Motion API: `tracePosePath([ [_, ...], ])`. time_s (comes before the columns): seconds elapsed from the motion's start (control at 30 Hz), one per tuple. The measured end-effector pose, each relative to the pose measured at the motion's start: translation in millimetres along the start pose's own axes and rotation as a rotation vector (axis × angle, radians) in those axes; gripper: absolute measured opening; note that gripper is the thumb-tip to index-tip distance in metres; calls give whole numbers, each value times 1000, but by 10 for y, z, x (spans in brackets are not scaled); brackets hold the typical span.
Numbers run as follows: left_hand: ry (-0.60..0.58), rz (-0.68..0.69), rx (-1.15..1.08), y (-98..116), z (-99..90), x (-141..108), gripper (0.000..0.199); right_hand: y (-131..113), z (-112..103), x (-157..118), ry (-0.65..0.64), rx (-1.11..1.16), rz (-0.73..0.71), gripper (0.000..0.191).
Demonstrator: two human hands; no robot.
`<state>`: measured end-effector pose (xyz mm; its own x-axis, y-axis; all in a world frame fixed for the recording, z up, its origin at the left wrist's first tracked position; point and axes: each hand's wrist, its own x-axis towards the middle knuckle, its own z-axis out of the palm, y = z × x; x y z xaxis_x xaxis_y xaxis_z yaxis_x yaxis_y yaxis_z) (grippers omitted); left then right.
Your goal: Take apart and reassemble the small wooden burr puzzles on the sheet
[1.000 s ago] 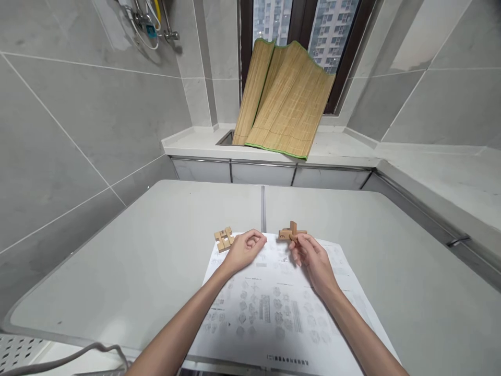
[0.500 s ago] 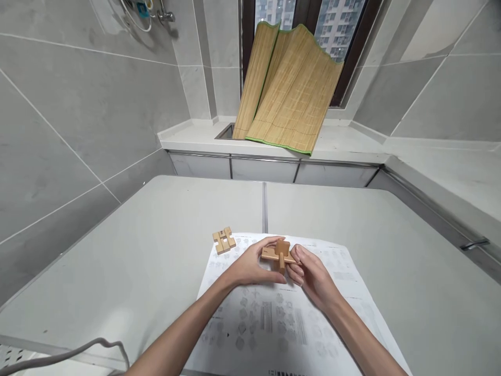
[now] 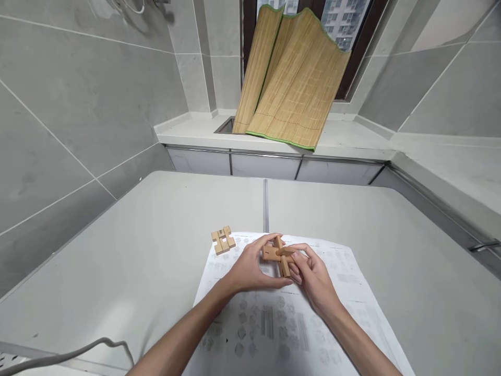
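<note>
A cross-shaped assembly of wooden pieces [image 3: 271, 254] is held between both hands above a printed sheet [image 3: 250, 318]. My left hand [image 3: 250, 265] curves round its left side, with fingers at the top and thumb at the bottom end. On the right, my right hand [image 3: 315, 274] pinches the assembly near its right arm; part of the wood is hidden behind the fingers. Several light notched wooden pieces [image 3: 223, 241] lie side by side at the sheet's upper left corner.
The white table [image 3: 156, 224] has a seam down its middle. A grey cable [image 3: 90, 345] runs along the lower left edge. Beyond the table, a folded bamboo mat [image 3: 297, 83] leans at the window on a white ledge [image 3: 188, 133].
The wooden assembly has been turned and tilted, so its upper arm and lower end now show differently. My right fingers have shifted over its right side. The camera view has tipped slightly downward.
</note>
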<state>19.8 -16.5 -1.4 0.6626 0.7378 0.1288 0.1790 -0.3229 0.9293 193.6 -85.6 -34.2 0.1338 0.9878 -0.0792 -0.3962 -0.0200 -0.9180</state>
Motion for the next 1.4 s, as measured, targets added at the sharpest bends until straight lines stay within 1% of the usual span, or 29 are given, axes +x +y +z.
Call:
tracePosePath([
  [0.1, 26, 23, 37, -16, 10, -2, 91, -4, -12, 2, -20, 18, 16, 37],
  [0.2, 36, 74, 67, -18, 15, -7, 90, -2, -32, 2, -38, 16, 38, 38],
  [0.3, 50, 102, 111, -17, 18, -9, 89, -15, -39, -3, -23, -100, 6, 38],
  [0.37, 76, 91, 144, -27, 20, -9, 89, -38, -37, -8, 29, -261, -60, 38],
  [0.43, 105, 69, 166, -41, 22, -8, 90, -68, -37, -13, 87, -436, -178, 37],
  [0.47, 114, 61, 171, -47, 23, -7, 90, -82, -38, -14, 99, -509, -243, 35],
  [0.53, 111, 54, 172, -54, 23, -5, 90, -107, -46, -15, 83, -614, -351, 30],
  [0.63, 65, 55, 154, -48, 19, -7, 87, -131, -62, -19, 70, -678, -423, 19],
  [0.73, 35, 39, 133, -28, 19, -8, 88, -145, -68, -35, 83, -681, -443, 16],
  [0.83, -2, 39, 114, -3, 26, -8, 83, -142, -67, -53, 112, -687, -457, 15],
  [0.93, -26, 37, 79, 7, 30, -14, 77, -118, -76, -45, 123, -658, -424, 15],
  [1.0, -7, 15, 56, -3, 25, -20, 83, -101, -85, -21, 116, -597, -364, 18],
  [1.13, 56, -28, 39, -32, 3, -24, 94, -103, -86, 23, 130, -477, -210, 35],
  [1.2, 57, -36, 30, -37, -6, -22, 94, -120, -76, 25, 82, -423, -112, 40],
  [1.3, 33, -17, 17, -33, -2, -18, 96, -148, -72, 16, -28, -247, 20, 41],
  [1.33, 26, -4, 20, -32, 2, -17, 97, -158, -77, 15, -38, -179, 46, 41],
  [1.4, 12, 18, 42, -32, 13, -17, 94, -177, -101, 24, 9, -68, 64, 40],
])
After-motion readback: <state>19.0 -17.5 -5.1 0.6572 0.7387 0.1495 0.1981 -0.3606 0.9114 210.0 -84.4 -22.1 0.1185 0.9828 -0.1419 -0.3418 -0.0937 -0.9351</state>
